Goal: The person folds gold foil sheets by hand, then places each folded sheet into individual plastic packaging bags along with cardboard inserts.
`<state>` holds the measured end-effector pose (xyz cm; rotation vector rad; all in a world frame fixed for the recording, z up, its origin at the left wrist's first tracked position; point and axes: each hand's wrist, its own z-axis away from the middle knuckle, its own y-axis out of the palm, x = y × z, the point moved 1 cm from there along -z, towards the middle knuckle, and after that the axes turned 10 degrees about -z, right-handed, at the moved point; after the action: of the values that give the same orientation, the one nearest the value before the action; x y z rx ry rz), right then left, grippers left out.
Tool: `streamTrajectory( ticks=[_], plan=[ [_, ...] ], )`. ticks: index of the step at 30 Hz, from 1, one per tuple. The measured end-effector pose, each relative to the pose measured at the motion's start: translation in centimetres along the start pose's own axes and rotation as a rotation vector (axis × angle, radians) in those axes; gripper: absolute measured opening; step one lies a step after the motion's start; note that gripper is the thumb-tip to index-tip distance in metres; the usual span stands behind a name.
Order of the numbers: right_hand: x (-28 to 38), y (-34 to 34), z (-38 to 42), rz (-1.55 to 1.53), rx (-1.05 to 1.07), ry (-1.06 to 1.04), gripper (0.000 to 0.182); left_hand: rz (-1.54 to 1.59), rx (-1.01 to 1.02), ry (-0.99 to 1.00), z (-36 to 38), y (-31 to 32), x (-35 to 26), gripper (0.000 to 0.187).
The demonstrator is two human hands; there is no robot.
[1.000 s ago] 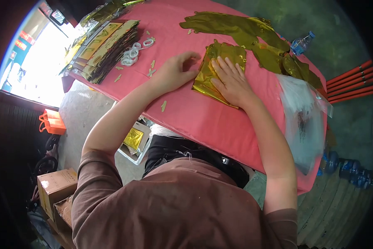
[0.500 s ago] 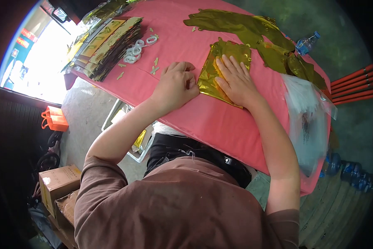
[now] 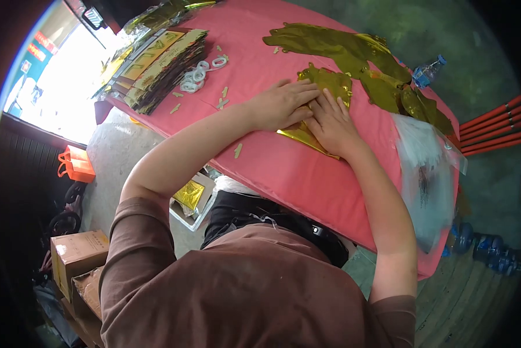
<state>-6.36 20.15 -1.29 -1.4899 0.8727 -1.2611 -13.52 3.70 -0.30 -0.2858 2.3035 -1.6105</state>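
Note:
A folded piece of shiny gold foil (image 3: 327, 77) lies flat on the pink-covered table (image 3: 272, 168). My left hand (image 3: 283, 105) rests across its left part, palm down with the fingers stretched out toward the right. Flat on the same foil is my right hand (image 3: 331, 124), its fingers pointing up and away from me. The fingertips of the left hand meet or overlap the right hand's fingers. Both hands cover the middle of the foil. A small tan slip (image 3: 238, 151) lies below my left forearm, close to the table's near edge.
Packaged printed cards (image 3: 156, 66) are stacked at the upper left, beside white ribbon rolls (image 3: 194, 78). More gold foil (image 3: 341, 49) spreads along the far edge near a water bottle (image 3: 428, 71). Clear plastic bags (image 3: 425, 180) lie at right. Below stands a white bin (image 3: 199, 217).
My left hand has moved right and opened from a curled shape onto the foil. My right hand stays on it. A tan slip now shows near the table's edge.

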Motion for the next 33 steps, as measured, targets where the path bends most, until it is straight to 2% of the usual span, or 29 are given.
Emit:
streamTrajectory(
  ticks=[1,3,7,10,12,13,15,16,18,25,27,28,30,31,33],
  plan=[
    [-0.2,0.1,0.1,0.002,-0.001,0.007,0.058,0.004,-0.001,0.007,0.2,0.5,0.2,0.05],
    [-0.4,0.4,0.1,0.004,-0.051,-0.065,0.059,-0.095,0.127,-0.056,1.1,0.8,0.8,0.064],
    [-0.6,0.6,0.0,0.029,-0.052,-0.063,0.059,-0.159,0.187,-0.068,1.4,0.8,0.8,0.069],
    [-1.7,0.8,0.1,-0.084,-0.104,-0.058,0.058,-0.162,0.205,-0.041,1.2,0.7,0.6,0.071],
    [-2.4,0.1,-0.2,-0.638,-0.137,0.039,0.057,-0.192,0.223,-0.046,1.2,0.5,0.8,0.073],
    [-2.6,0.0,0.1,-0.637,-0.135,0.042,0.057,-0.189,0.223,-0.045,1.3,0.6,0.9,0.073],
    [-2.3,-1.0,1.5,-0.407,-0.156,-0.137,0.057,-0.179,0.199,-0.028,1.3,0.8,1.2,0.073],
    [-1.7,-1.1,2.5,-0.408,-0.15,-0.132,0.057,-0.171,0.201,-0.028,1.2,0.9,1.2,0.073],
    [-0.1,-0.8,4.7,-0.074,0.009,-0.17,0.057,-0.202,0.22,-0.055,1.2,0.7,1.0,0.073],
    [-0.5,-1.3,5.5,-0.085,0.022,-0.117,0.058,-0.219,0.197,-0.043,1.3,0.6,0.9,0.073],
    [-2.0,-1.7,5.7,-0.308,0.031,-0.081,0.055,-0.206,0.213,-0.051,1.3,0.7,0.9,0.072],
    [-3.1,-2.0,5.7,-0.301,0.033,-0.084,0.055,-0.205,0.207,-0.054,1.3,0.7,0.9,0.072],
    [-5.3,-2.8,4.9,-0.866,-0.192,0.086,0.047,-0.216,0.211,-0.046,1.4,0.7,0.8,0.072],
    [-5.8,-2.8,4.4,-0.86,-0.194,0.087,0.047,-0.215,0.206,-0.043,1.4,0.6,0.8,0.072],
    [-6.6,-3.5,3.5,-0.937,-0.295,0.348,0.039,-0.224,0.231,-0.063,1.3,0.5,0.7,0.072]
  ],
)
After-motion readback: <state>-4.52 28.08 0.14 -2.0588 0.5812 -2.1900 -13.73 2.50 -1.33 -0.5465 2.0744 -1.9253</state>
